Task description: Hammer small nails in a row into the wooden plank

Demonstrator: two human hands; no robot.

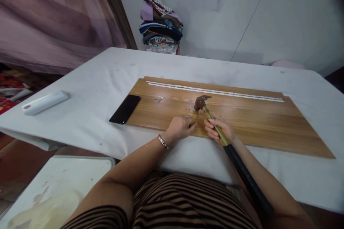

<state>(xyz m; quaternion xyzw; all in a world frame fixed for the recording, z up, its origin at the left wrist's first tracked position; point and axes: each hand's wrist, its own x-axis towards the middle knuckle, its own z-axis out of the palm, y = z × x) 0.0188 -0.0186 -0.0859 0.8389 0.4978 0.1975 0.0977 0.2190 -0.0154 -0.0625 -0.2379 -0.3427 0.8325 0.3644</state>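
I see the right hand [227,129] closed around 1 claw hammer [233,157], its head near the middle of the wooden board [255,118]. At the board's near edge, the left hand [180,127] is curled; its hold I cannot tell.

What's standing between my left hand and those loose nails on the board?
Nothing visible: only bare wooden board lies between your left hand and the nails. The black phone is at the board's left end, outside that path. The hammer, in your right hand, is on the other side.
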